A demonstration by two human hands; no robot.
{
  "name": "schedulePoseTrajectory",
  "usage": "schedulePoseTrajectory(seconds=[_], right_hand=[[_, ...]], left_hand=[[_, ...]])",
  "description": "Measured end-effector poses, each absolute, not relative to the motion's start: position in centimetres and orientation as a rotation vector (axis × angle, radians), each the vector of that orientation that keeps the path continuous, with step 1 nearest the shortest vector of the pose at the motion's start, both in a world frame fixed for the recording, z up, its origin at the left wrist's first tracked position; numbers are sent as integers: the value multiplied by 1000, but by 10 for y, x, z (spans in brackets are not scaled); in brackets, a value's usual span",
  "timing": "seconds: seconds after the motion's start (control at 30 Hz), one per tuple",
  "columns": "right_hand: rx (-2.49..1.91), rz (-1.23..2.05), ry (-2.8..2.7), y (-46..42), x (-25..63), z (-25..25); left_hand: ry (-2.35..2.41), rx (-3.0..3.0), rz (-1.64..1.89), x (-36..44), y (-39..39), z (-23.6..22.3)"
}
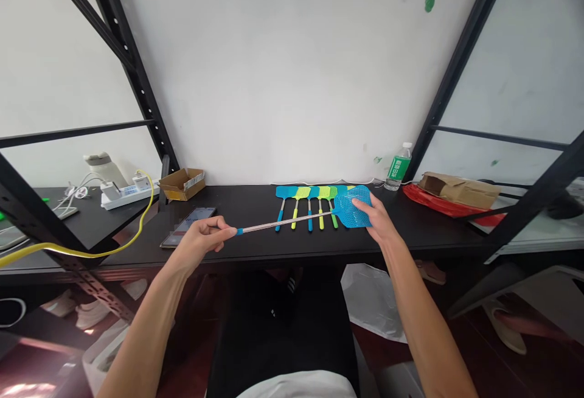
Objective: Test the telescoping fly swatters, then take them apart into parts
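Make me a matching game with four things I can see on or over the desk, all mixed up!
1. Blue mesh fly swatter
2. Clear plastic bottle with a green label
3. Small brown cardboard box
4. White power strip

A. Open, near the flat phone
B. With plugs in it
C. Held by the left hand and right hand
D. Beside the right-hand black metal post

Pairs: 1-C, 2-D, 3-A, 4-B

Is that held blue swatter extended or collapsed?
Extended: a long silvery rod shows between the blue handle in the left hand and the mesh head in the right hand.
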State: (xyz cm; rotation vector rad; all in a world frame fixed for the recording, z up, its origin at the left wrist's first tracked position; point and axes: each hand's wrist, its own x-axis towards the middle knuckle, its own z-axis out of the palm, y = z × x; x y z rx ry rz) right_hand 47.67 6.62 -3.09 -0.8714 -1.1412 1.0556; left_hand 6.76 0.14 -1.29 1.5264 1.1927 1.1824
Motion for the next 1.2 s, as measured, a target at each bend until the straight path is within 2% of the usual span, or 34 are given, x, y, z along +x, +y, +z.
schedulePoseTrajectory(seconds=[0.63,1.2], right_hand=[[-807,1144,-1194,49,407,-40],[-787,1490,-900,57,418,-38]], left_hand=[[1166,1564,1201,115,-2,-20],[1244,1834,1065,118,-8,-22]])
